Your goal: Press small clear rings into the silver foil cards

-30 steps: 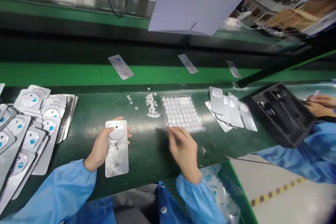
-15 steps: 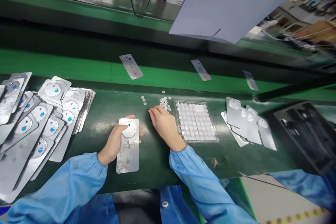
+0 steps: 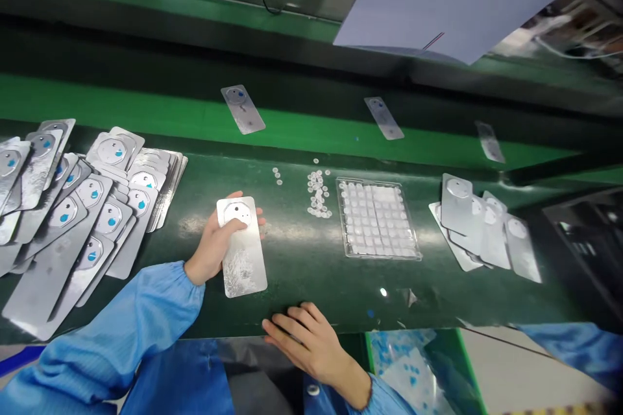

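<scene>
1. Showing now at the near edge of the tabletop (image 3: 287,269), our right hand (image 3: 314,347) is no longer at the small white discs (image 3: 318,194); its fingers are loosely bent and slightly spread, and we cannot tell whether they hold anything.
2. Our left hand (image 3: 214,246) keeps its hold on one silvery plate (image 3: 246,259), left of the discs, its thumb now lying across the label's lower part.
3. We count one clear tray (image 3: 384,257) of white pieces, three plates on the green strip (image 3: 311,130), and at least five in the right pile (image 3: 479,227); the left pile (image 3: 68,246) overlaps too much to count.
4. Our tabletop is glossy dark green; a white sheet (image 3: 428,0) hangs beyond.
</scene>
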`<state>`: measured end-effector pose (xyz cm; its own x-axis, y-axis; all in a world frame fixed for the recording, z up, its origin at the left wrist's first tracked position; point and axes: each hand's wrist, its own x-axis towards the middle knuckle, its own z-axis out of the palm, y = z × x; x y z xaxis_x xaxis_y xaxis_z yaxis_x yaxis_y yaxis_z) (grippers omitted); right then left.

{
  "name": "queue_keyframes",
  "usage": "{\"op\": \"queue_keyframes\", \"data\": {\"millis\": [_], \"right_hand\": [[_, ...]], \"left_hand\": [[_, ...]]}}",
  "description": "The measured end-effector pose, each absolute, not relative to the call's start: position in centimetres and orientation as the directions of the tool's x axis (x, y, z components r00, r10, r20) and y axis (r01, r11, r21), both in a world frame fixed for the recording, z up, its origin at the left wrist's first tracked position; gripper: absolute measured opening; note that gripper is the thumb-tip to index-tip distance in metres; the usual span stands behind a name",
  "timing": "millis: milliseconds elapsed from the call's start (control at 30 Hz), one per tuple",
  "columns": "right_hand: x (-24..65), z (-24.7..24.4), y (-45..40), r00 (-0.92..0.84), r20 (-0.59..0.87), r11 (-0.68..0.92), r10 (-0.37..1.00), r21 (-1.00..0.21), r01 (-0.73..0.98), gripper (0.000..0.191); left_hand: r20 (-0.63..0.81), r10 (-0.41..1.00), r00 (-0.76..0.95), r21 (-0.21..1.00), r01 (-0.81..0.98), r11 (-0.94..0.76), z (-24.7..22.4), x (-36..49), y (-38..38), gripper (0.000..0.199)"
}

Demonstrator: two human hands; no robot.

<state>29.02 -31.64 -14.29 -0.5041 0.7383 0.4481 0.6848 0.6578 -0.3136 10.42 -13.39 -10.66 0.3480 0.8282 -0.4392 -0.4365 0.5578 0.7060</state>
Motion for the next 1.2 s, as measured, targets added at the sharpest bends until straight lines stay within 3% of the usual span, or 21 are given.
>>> {"op": "queue_keyframes", "data": {"millis": [100,200,267,400,467,633,733,1033,1200], "right_hand": [[28.8,-14.0,-31.4,-0.429,0.409,0.593,0.805,-0.536,0.601,0.013],[29.0,-12.3,-29.3,-0.215,0.208,0.287,0.954,-0.836,0.467,0.024],[29.5,-10.7,-26.8,-0.097,0.038,0.073,0.995,-0.919,0.386,0.032],[31.1,-8.1,-21.3,-0.117,-0.208,-0.15,0.971,-0.912,0.383,0.037],[31.6,-7.4,-19.4,-0.168,-0.266,-0.183,0.949,-0.902,0.391,0.04],[31.7,-7.0,-17.9,-0.25,-0.329,-0.215,0.911,-0.893,0.394,0.046],[31.6,-7.1,-17.9,-0.26,-0.347,-0.232,0.901,-0.893,0.386,0.045],[30.6,-7.7,-18.7,-0.203,-0.38,-0.378,0.902,-0.924,0.051,0.047],[30.1,-7.5,-19.0,-0.183,-0.386,-0.39,0.904,-0.92,0.015,0.047]], "left_hand": [[-0.372,0.85,0.372,0.78,-0.371,0.504,-10.9,10.3,-13.7,0.093],[-0.252,0.887,0.386,0.894,-0.257,0.367,-11.1,10.2,-14.2,0.099],[-0.131,0.905,0.404,0.959,-0.181,0.219,-11.1,10.1,-14.5,0.081],[0.066,0.869,0.491,0.996,0.013,-0.083,-11.4,9.7,-14.8,0.02],[0.119,0.845,0.521,0.979,0.078,-0.186,-11.6,9.6,-14.8,0.02],[0.292,0.804,0.518,0.928,0.05,-0.368,-12.2,10.0,-15.0,0.035],[0.362,0.802,0.474,0.902,0.037,-0.429,-12.4,10.2,-15.1,0.029],[0.326,0.884,0.334,0.935,0.028,-0.355,-11.7,10.6,-15.2,0.02],[0.295,0.904,0.308,0.949,0.017,-0.315,-11.6,10.7,-15.1,0.018]]}}
